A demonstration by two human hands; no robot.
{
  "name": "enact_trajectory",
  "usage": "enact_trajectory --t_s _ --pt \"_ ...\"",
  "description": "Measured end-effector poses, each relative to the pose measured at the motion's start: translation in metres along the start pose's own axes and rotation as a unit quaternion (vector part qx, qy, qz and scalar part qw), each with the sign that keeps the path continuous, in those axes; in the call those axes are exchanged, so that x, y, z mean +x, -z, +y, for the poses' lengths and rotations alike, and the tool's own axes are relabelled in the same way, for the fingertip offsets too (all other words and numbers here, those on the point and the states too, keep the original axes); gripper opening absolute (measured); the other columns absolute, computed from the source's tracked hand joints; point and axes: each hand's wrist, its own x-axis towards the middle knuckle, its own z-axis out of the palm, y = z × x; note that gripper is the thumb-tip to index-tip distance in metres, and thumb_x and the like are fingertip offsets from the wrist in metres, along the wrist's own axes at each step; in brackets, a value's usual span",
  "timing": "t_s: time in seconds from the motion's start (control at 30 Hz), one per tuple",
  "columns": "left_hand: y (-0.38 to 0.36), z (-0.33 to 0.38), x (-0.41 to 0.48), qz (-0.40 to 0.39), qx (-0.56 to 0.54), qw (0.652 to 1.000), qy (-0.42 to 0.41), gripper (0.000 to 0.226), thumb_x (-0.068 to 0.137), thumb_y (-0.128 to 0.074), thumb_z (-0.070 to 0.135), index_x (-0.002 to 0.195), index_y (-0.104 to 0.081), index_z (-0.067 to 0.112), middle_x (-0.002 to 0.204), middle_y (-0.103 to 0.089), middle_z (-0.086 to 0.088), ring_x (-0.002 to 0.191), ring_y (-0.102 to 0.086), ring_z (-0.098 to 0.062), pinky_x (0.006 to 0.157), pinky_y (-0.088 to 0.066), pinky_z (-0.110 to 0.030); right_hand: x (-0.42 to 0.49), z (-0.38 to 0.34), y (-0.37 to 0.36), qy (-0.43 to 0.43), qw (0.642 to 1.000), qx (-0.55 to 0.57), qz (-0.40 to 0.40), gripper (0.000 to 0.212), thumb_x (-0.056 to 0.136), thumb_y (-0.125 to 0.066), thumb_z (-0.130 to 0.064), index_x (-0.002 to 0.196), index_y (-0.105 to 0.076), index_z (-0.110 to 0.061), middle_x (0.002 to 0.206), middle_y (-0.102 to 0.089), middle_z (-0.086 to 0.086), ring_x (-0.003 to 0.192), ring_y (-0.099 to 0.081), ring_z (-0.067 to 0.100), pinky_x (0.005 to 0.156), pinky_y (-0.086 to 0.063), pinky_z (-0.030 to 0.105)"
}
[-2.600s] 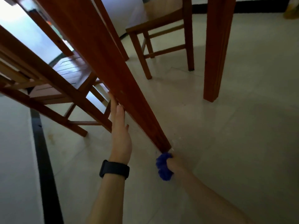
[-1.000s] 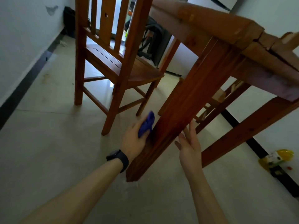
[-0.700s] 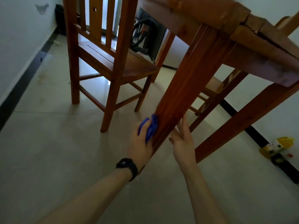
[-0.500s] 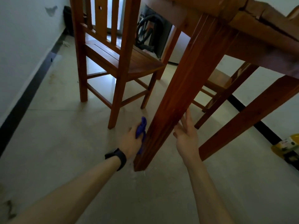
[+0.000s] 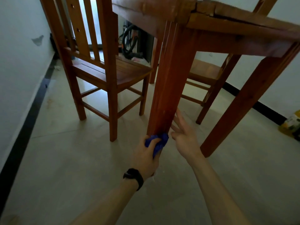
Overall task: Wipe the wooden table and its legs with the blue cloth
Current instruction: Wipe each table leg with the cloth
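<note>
Wall point(image 5: 19, 62) with dark skirting point(image 5: 27, 120), well left of our fingers. Wooden chair point(image 5: 103, 73), one, upright on the tiled floor point(image 5: 73, 159), beyond and to the left of our left hand. Black wristband point(image 5: 134, 177) on the left wrist. Left hand point(image 5: 146, 156): fingers point(image 5: 152, 140) curled round the blue cloth point(image 5: 159, 141), bunching it and pressing it against the low part of the near table leg point(image 5: 168, 88). The cloth sits between those fingers and the wood, its loose end trailing under the palm. Right hand point(image 5: 185, 140), just right of the cloth: fingers point(image 5: 179, 116) straight and spread, lying along the leg's right face. We cannot tell whether they touch it. Wooden table point(image 5: 227, 26), its corner above both hands. Second chair point(image 5: 204, 72), beyond the right fingers, under the table. Second table leg point(image 5: 243, 108), to the right of the right hand and apart from it. Yellow packet point(image 5: 290, 125), on the floor by the far wall, well right of our fingers.
</note>
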Motion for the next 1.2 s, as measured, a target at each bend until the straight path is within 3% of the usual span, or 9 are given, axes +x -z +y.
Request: enact_trajectory --t_s 0.13,0.27,0.43,0.53,0.63,0.77,0.93,1.1,1.2 --pt "0.025 0.015 0.017 0.073 -0.069 0.995 -0.012 0.047 0.093 -0.063 0.035 0.134 -0.041 0.033 0.140 -0.033 -0.001 0.101 -0.051 -0.012 0.082 -0.045 -0.016 0.004 -0.002 0.006 0.023 1.000 -0.010 -0.003 0.069 0.098 -0.050 -0.006 0.148 -0.030 -0.049 0.149 -0.042 -0.020 0.130 -0.046 -0.003 0.108 -0.044 0.034" --pt "0.057 0.046 0.053 0.165 -0.084 0.981 -0.059 0.038 0.092 -0.064 0.041 0.126 -0.055 0.026 0.134 -0.039 0.000 0.093 -0.045 -0.003 0.077 -0.036 -0.007 0.007 -0.001 0.003 0.032 0.999 -0.003 0.034 0.051 0.102 -0.050 -0.024 0.145 -0.037 -0.049 0.142 -0.050 -0.022 0.115 -0.052 -0.014 0.082 -0.049 0.007" --pt "0.035 0.038 0.045 0.111 -0.070 0.991 -0.030 0.041 0.090 -0.066 0.040 0.128 -0.053 0.030 0.138 -0.031 0.004 0.101 -0.047 -0.009 0.082 -0.043 -0.014 0.006 0.001 0.003 0.030 0.999 0.003 0.035 0.055 0.100 -0.053 -0.020 0.139 -0.037 -0.055 0.131 -0.051 -0.035 0.119 -0.052 -0.010 0.094 -0.047 0.019" --pt "0.010 -0.001 0.020 0.016 0.014 0.999 -0.027 0.046 0.092 -0.064 0.036 0.134 -0.046 0.032 0.145 -0.029 -0.001 0.112 -0.051 -0.017 0.090 -0.044 -0.021 0.000 0.002 0.001 0.030 0.999 -0.005 0.018 0.060 0.100 -0.051 -0.017 0.144 -0.033 -0.054 0.140 -0.049 -0.029 0.118 -0.049 -0.017 0.084 -0.048 0.011" --pt "0.006 -0.028 0.006 -0.048 0.019 0.999 -0.013 0.042 0.096 -0.060 0.038 0.135 -0.047 0.031 0.140 -0.033 -0.001 0.100 -0.053 -0.017 0.083 -0.043 -0.019 -0.006 0.003 -0.001 0.035 0.999 -0.020 0.023 0.060 0.101 -0.051 -0.016 0.146 -0.033 -0.051 0.143 -0.046 -0.028 0.116 -0.047 -0.020 0.085 -0.048 0.010" --pt "0.026 -0.025 0.015 0.005 -0.028 0.999 -0.014 0.038 0.095 -0.056 0.045 0.129 -0.046 0.031 0.126 -0.043 0.004 0.081 -0.051 -0.007 0.068 -0.049 -0.023 -0.005 -0.002 -0.014 0.034 0.992 -0.064 0.100 0.051 0.098 -0.056 -0.036 0.145 -0.037 -0.047 0.137 -0.050 -0.024 0.120 -0.051 -0.004 0.095 -0.046 0.020" --pt "0.061 0.012 0.030 0.122 -0.238 0.964 -0.010 0.048 0.091 -0.055 0.038 0.135 -0.039 0.025 0.128 -0.046 0.003 0.100 -0.054 -0.006 0.080 -0.047 -0.013 -0.011 -0.010 -0.050 0.012 0.977 -0.087 0.196 0.038 0.092 -0.054 -0.054 0.124 -0.049 -0.033 0.111 -0.055 -0.019 0.099 -0.060 0.004 0.067 -0.048 0.014" --pt "0.068 0.042 0.031 0.039 -0.304 0.951 -0.038 0.052 0.093 -0.049 0.039 0.143 -0.035 0.031 0.134 -0.045 0.013 0.113 -0.049 0.004 0.091 -0.039 -0.004 -0.012 -0.013 -0.066 0.039 0.989 0.039 0.135 0.037 0.101 -0.035 -0.051 0.128 -0.050 -0.030 0.120 -0.061 -0.004 0.106 -0.063 0.009 0.093 -0.055 0.040" --pt "0.069 0.031 0.038 0.056 -0.211 0.973 -0.076 0.055 0.093 -0.040 0.052 0.141 -0.045 0.025 0.139 -0.048 0.004 0.117 -0.047 -0.005 0.100 -0.039 -0.020 -0.013 -0.020 -0.057 0.068 0.988 -0.040 0.135 0.037 0.099 -0.043 -0.052 0.135 -0.044 -0.043 0.138 -0.050 -0.013 0.121 -0.055 0.005 0.099 -0.052 0.040"
